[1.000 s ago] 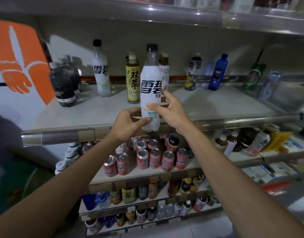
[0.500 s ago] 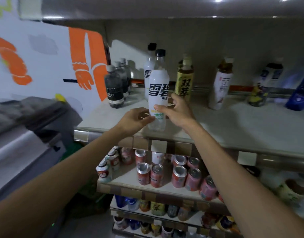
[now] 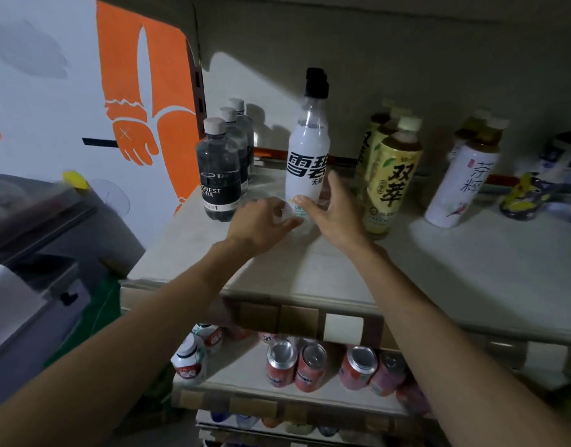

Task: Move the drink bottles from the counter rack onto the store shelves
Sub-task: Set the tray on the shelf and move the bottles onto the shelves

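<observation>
A white drink bottle with a black cap and black lettering stands upright on the pale upper shelf. A second black cap shows right behind its own, so another such bottle stands hidden behind it. My left hand grips the bottle's base from the left. My right hand holds the lower part from the right, thumb on the front and fingers curled round the far side. Whether the base touches the shelf is hidden by my hands.
Three dark soda bottles stand in a row to the left. Yellow tea bottles stand close on the right, then white tea bottles. Red cans fill the lower shelf. A grey counter lies at left.
Both hands carried the white bottle left and deeper over the shelf, in line with the matching bottle at the back. It now stands lower, between the dark bottles and the yellow tea.
</observation>
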`<state>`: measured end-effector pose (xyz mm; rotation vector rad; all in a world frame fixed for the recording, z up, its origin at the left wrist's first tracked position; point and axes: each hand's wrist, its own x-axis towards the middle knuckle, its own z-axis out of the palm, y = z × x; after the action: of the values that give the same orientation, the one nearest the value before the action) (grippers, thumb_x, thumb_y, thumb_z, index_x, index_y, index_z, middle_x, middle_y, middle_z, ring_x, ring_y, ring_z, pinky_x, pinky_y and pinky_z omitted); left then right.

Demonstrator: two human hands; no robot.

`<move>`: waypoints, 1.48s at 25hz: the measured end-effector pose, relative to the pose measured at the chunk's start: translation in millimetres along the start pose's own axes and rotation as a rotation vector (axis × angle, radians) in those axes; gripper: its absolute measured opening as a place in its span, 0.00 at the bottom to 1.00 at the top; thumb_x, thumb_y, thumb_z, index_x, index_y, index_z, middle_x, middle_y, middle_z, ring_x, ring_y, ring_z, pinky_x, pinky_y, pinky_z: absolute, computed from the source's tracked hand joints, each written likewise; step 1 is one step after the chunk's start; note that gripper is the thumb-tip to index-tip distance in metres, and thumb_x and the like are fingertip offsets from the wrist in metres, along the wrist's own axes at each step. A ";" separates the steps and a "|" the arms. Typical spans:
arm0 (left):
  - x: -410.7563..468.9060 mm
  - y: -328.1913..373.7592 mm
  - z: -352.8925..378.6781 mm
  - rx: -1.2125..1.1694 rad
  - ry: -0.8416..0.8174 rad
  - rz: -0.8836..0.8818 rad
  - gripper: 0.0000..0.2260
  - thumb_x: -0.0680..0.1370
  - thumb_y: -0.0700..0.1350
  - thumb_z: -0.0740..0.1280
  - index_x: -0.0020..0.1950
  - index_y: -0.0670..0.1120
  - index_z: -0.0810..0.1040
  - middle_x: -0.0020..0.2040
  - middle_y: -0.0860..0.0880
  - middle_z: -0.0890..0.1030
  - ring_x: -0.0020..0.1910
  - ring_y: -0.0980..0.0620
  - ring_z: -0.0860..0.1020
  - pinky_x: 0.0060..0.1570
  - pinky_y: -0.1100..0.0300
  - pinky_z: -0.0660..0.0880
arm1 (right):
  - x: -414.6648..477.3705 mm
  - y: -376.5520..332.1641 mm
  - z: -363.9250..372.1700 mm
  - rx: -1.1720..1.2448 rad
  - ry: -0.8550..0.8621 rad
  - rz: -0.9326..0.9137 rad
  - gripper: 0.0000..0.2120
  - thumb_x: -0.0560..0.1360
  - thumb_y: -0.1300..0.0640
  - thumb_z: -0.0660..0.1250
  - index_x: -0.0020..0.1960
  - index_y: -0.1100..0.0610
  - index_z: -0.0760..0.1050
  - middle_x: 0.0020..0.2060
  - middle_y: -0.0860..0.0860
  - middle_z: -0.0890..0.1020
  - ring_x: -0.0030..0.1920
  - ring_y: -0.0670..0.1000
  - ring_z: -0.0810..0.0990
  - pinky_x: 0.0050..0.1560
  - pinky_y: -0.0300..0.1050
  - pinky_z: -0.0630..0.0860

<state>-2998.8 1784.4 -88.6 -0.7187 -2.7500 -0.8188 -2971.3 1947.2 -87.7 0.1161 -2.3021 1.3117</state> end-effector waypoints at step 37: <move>28.4 -17.0 6.6 -0.105 0.026 0.061 0.24 0.75 0.63 0.65 0.62 0.47 0.77 0.57 0.46 0.82 0.54 0.46 0.79 0.54 0.49 0.77 | -1.0 20.2 7.3 -0.275 0.207 0.068 0.12 0.72 0.48 0.75 0.51 0.53 0.82 0.44 0.47 0.86 0.42 0.40 0.82 0.46 0.43 0.81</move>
<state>-3032.1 1786.9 -93.4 -0.8007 -2.6651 -0.9578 -2979.3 1951.8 -107.2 -0.1819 -2.2965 0.9740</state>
